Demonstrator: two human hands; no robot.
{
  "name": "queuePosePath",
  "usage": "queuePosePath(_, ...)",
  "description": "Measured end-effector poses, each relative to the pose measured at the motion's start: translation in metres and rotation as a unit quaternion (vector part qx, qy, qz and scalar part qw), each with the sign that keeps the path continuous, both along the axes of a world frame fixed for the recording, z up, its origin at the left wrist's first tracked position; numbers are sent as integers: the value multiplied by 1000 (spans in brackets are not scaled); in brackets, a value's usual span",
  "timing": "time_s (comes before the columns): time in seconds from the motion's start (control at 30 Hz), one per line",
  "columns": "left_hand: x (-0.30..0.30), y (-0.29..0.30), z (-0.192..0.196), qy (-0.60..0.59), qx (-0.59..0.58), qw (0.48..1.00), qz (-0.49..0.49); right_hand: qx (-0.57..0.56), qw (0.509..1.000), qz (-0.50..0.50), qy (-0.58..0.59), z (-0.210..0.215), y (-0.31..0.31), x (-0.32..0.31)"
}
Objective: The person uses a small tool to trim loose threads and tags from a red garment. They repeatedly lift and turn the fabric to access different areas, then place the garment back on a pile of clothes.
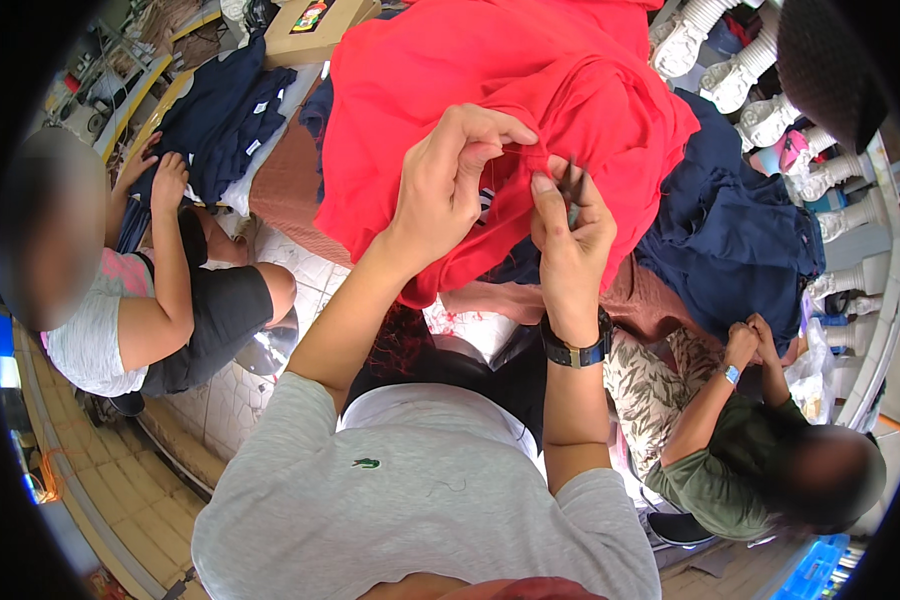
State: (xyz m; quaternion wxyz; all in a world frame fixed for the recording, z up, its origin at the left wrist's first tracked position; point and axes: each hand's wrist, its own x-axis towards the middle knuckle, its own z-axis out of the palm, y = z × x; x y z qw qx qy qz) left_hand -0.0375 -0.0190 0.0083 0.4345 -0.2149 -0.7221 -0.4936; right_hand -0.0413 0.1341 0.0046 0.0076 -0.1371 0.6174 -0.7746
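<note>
A large red garment (490, 90) is held up in front of me, draped over the table. My left hand (448, 180) pinches a fold of the red cloth near its middle. My right hand (570, 225), with a dark watch on the wrist, grips a small dark tool (570, 185) that looks like thread snips, its tip against the same fold. The two hands are close together, almost touching.
Dark blue garments lie at the back left (220, 120) and at the right (730, 240). A person (150, 310) sits on my left with hands on blue cloth. Another person (740, 430) sits on my right. A cardboard box (315, 25) is behind. White balusters (760, 110) line the right.
</note>
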Motion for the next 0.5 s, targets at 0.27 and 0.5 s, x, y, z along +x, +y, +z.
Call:
queuePosePath(0.27,6,5,13,-164,27,979,-115,116,973,-143,139,11,15,13)
queuePosePath(0.5,8,6,19,-160,-14,981,-106,406,804,-186,392,42,26,4)
